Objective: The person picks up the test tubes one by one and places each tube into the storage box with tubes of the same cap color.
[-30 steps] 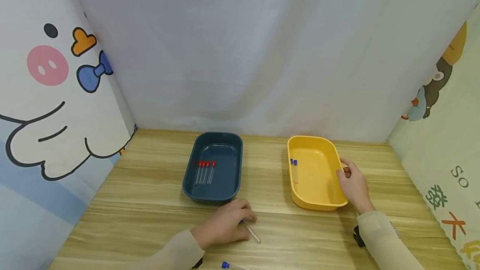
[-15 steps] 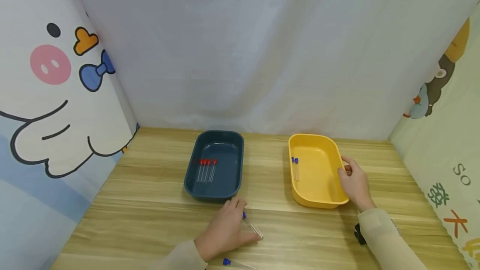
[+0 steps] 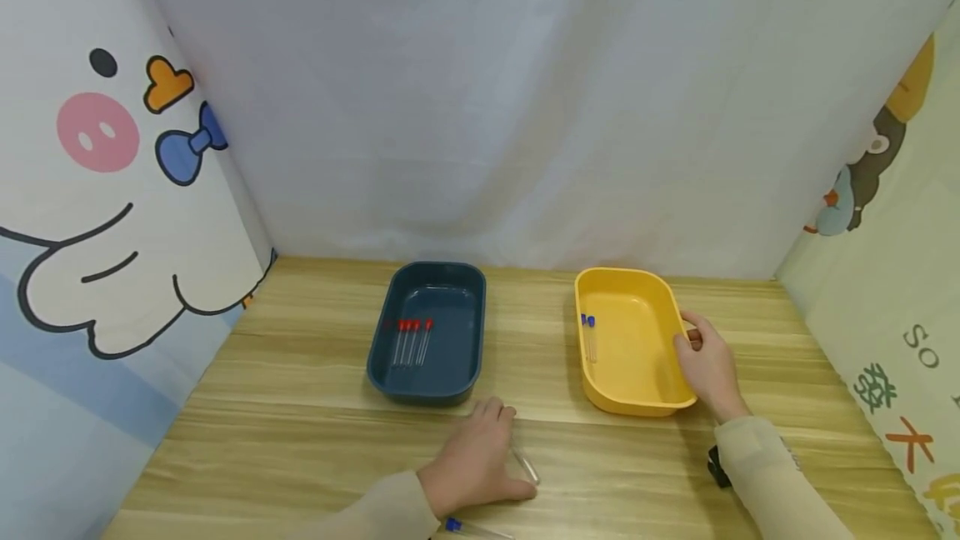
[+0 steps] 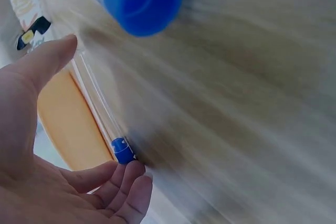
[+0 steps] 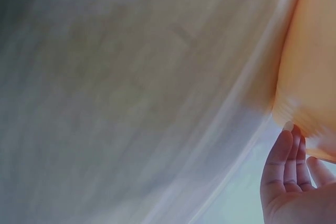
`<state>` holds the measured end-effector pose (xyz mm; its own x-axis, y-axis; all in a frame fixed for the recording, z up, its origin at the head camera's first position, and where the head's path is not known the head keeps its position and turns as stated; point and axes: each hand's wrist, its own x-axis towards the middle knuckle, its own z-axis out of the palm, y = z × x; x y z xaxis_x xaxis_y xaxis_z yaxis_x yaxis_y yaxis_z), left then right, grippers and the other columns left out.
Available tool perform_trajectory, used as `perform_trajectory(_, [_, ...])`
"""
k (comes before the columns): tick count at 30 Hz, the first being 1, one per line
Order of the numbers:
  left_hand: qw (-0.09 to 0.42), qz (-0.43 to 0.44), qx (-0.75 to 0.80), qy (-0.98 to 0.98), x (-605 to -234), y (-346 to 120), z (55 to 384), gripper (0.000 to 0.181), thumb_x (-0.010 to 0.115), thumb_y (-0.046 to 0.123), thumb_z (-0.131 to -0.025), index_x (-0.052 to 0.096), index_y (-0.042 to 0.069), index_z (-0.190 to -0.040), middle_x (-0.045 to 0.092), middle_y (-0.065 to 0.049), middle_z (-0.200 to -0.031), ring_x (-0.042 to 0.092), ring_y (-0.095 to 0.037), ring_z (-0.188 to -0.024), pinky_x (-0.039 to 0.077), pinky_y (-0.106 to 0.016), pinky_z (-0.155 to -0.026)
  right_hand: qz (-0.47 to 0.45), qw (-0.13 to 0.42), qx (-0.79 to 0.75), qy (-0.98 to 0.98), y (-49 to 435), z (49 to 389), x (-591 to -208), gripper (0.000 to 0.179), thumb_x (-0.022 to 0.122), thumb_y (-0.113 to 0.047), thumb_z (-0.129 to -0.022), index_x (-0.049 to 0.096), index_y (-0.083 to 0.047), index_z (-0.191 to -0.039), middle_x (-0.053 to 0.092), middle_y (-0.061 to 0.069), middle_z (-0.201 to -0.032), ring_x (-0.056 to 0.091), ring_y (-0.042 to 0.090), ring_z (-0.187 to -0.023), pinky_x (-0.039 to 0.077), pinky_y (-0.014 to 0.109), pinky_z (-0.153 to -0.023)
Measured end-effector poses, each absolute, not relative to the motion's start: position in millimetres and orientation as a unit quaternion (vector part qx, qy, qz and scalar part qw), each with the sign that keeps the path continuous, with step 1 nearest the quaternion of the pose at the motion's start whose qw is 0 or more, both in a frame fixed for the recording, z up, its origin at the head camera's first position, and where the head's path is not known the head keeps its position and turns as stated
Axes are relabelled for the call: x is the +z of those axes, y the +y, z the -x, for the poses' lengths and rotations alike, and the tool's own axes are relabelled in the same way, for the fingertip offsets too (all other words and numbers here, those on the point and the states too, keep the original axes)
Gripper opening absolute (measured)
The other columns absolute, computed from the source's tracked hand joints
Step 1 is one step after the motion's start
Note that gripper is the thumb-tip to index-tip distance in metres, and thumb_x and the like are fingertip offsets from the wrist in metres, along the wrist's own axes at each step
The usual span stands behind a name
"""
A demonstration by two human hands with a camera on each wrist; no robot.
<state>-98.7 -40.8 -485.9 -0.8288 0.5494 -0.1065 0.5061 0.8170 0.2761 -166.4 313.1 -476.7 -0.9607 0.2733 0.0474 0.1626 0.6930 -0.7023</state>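
Note:
My left hand (image 3: 476, 461) is spread over a blue-capped test tube (image 3: 527, 465) lying on the table. In the left wrist view, its fingertips are right at the blue cap (image 4: 124, 151) and the thumb tip is by the tube's other end. Close below that hand lies a second blue-capped test tube (image 3: 480, 531), its cap large in the left wrist view. My right hand (image 3: 707, 365) holds the right side of a yellow tray (image 3: 637, 408), thumb over the rim and fingers along the outer wall. Inside the tray, two blue-capped test tubes (image 3: 591, 340) lie along the left side.
A dark blue tray (image 3: 427, 397) with several red-capped test tubes (image 3: 415, 344) stands left of the yellow one. Behind both trays hangs a white curtain (image 3: 525, 107). Printed cloths close in the left and right sides of the wooden table (image 3: 285, 407).
My left hand has shifted right and opened wider over the blue-capped tube, whose cap is now hidden in the head view. The tube has moved slightly right. The right hand stays on the yellow tray.

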Motion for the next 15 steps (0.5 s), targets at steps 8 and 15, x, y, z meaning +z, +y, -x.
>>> perform_trajectory(8, [0.108,-0.292,0.097,0.946,-484.1,-23.6,100.9,0.101,0.084,0.072,-0.068,0.057,0.003,-0.137,0.057,-0.007,-0.118,0.053,-0.019,-0.107,0.053,-0.032,-0.099,0.114,0.072,0.372,-0.918,312.9,166.7,-473.7,0.049,0.047,-0.019,-0.107,0.046,0.000,-0.152,0.060,0.027,-0.121,0.061,0.037,-0.106,0.047,0.024,-0.075])
perform_trajectory(15, [0.102,-0.302,0.095,0.943,-486.7,-16.6,102.6,0.096,0.084,0.068,-0.069,0.057,0.004,-0.136,0.056,-0.005,-0.117,0.052,-0.018,-0.105,0.053,-0.032,-0.100,0.114,0.071,0.374,-0.918,313.8,165.8,-474.5,0.049,0.046,-0.018,-0.107,0.046,0.000,-0.153,0.060,0.027,-0.120,0.061,0.036,-0.104,0.047,0.022,-0.072])
